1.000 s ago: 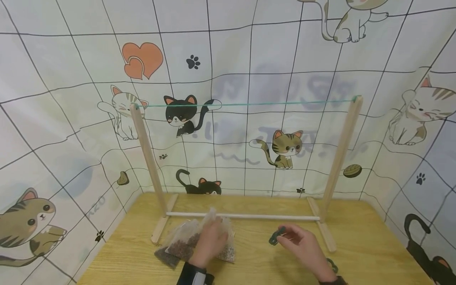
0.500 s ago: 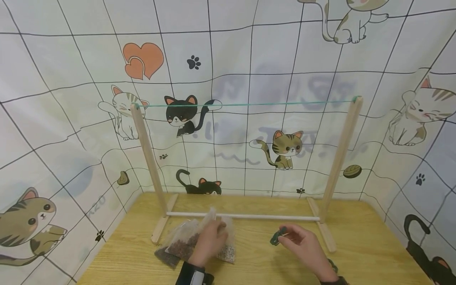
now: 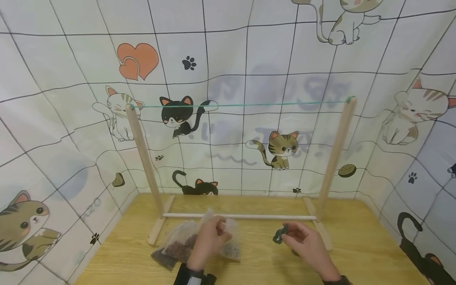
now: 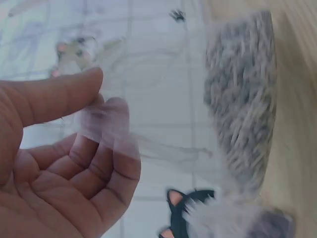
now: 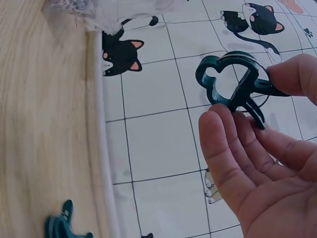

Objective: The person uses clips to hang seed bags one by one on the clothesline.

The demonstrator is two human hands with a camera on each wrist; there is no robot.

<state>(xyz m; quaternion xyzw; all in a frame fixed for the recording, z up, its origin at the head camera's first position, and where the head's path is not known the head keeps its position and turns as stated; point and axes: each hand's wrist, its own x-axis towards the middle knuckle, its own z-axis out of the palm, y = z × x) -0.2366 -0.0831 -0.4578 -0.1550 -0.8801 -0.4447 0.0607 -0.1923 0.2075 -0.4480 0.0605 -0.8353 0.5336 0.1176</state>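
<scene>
My left hand pinches the upper part of a clear plastic bag between thumb and fingers. Grey-white pellets fill the bag's bottom end, seen on the right of the left wrist view. Some way to the right, my right hand holds a dark green spring clip by its two handles, thumb on one and fingers at the other. The clip's rounded, clover-shaped jaws point away from the palm and look closed. More clear bags with dark and reddish-brown contents lie beside and partly behind my left hand.
Behind the hands stands a wooden frame with a green string stretched between its post tops and a white rod low across it. Another green clip lies on the wood-grain table. A cat-print sheet surrounds the back and sides.
The pellet bag under my left hand has swung slightly right. My right hand has turned the clip a little. The head view has shifted slightly, moving the background left.
</scene>
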